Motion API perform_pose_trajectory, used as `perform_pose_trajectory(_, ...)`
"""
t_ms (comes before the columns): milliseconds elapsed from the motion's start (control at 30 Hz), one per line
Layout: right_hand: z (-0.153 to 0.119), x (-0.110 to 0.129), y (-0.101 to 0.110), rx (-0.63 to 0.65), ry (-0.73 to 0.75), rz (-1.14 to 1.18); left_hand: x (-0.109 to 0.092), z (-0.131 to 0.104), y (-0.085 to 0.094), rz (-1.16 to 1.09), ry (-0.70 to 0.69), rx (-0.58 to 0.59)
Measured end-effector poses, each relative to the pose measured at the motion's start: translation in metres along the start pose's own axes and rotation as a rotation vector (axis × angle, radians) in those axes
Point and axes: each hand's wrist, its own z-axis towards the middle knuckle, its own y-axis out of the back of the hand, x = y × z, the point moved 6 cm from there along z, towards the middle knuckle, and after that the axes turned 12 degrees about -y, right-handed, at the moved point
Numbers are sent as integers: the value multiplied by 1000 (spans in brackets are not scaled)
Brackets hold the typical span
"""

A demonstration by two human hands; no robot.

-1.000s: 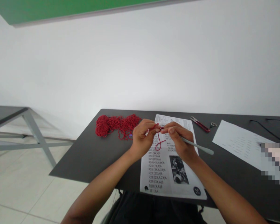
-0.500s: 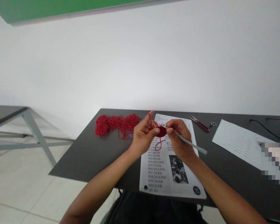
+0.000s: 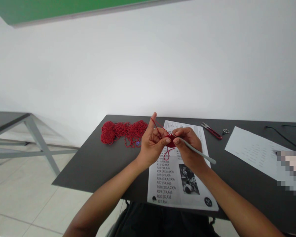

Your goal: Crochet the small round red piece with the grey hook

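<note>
Between my hands is a small round piece of red crochet (image 3: 171,141), a loose tail of yarn looping below it. My left hand (image 3: 153,141) pinches its left edge with the thumb, while the raised index finger carries a strand of red yarn. In my right hand (image 3: 188,144) is a crochet hook with a grey handle (image 3: 198,151); its tip meets the top edge of the piece. A pattern sheet (image 3: 165,191) with printed rows and a photo lies under both hands. Left of them rest a red yarn ball (image 3: 108,132) and tangled yarn (image 3: 132,130).
Red-handled thread snips (image 3: 212,131) and a metal ring (image 3: 226,131) lie right of the pattern sheet. Farther right is a second paper (image 3: 249,148), near dark thin glasses-like arms (image 3: 283,135). The black table (image 3: 101,168) meets a white wall. Another table (image 3: 10,123) stands at left.
My left index finger has lifted and swung left, stretching the yarn strand. The hook has shifted slightly left, its handle end dipping a little. Both hands still hold the work.
</note>
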Motion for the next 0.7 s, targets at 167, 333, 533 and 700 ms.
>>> perform_pose_trajectory(167, -1, 2, -1, 55, 1, 7, -8, -1, -2, 51, -44, 10)
perform_pose_trajectory(333, 0, -2, 1, 79, -10, 99, -11, -2, -5, 30, -99, 35)
perform_pose_trajectory(533, 0, -9, 0, 153, -95, 268, -16, 0, -9, 1, -214, 99)
perform_pose_trajectory(700, 1, -11, -4, 190, -172, 361, -22, 0, -10, 43, -298, 110)
